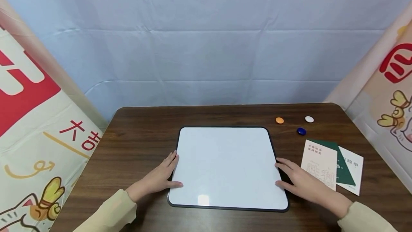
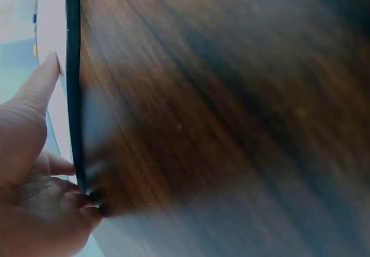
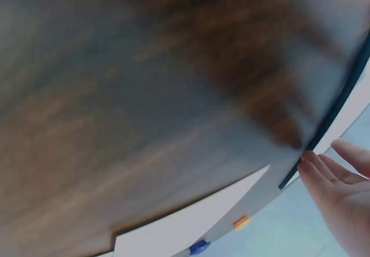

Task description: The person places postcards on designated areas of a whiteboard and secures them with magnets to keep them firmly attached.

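A whiteboard (image 1: 225,164) with a thin dark frame lies flat on the table in the head view. At its left edge is my left hand (image 1: 159,175), thumb on the white surface and fingers along the frame. The left wrist view shows that thumb resting straight on the board, the other fingertips against the dark rim (image 2: 73,95). My right hand (image 1: 300,180) touches the opposite edge, its thumb and fingertips reaching just over the rim. In the right wrist view, the right hand's fingers (image 3: 324,173) meet the frame and look mostly straight.
Right of the board, overlapping cards lie on the brown wooden table (image 1: 138,128): a pale one (image 1: 318,160), a green one (image 1: 346,171) and a white one (image 1: 355,164). Behind them are orange (image 1: 279,120), white (image 1: 309,119) and blue (image 1: 301,131) round pieces.
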`<state>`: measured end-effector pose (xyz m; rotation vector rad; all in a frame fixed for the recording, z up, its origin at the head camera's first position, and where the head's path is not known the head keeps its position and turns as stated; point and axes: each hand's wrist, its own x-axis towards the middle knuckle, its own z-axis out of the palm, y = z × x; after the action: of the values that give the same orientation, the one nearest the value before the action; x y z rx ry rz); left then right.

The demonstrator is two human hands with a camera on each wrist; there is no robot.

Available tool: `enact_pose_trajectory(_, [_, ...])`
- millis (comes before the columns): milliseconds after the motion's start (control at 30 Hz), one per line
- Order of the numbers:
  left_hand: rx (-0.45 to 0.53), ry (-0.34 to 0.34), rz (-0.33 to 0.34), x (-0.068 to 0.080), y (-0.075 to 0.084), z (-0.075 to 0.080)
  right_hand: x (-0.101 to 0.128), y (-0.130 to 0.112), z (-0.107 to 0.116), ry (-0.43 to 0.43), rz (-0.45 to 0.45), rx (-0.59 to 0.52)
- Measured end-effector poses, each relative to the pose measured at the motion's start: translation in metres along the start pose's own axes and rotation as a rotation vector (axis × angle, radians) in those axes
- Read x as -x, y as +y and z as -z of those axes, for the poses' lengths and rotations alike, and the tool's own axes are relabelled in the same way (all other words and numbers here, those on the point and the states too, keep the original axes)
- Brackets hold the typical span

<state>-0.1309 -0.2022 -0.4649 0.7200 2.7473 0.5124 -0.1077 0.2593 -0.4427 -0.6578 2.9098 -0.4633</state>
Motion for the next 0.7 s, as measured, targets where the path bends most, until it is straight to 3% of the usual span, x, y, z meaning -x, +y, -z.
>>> enact_pose_trajectory(200, [-0.058, -0.035, -0.008, 0.002, 0.004, -0.001, 0.001, 0.006, 0.010, 0.074, -0.009, 0.032])
enact_pose_trajectory(700, [-0.075, -0.089, -0.008, 0.010, 0.009, -0.003, 0.010, 0.032, 0.032, 0.169, -0.074, 0.117])
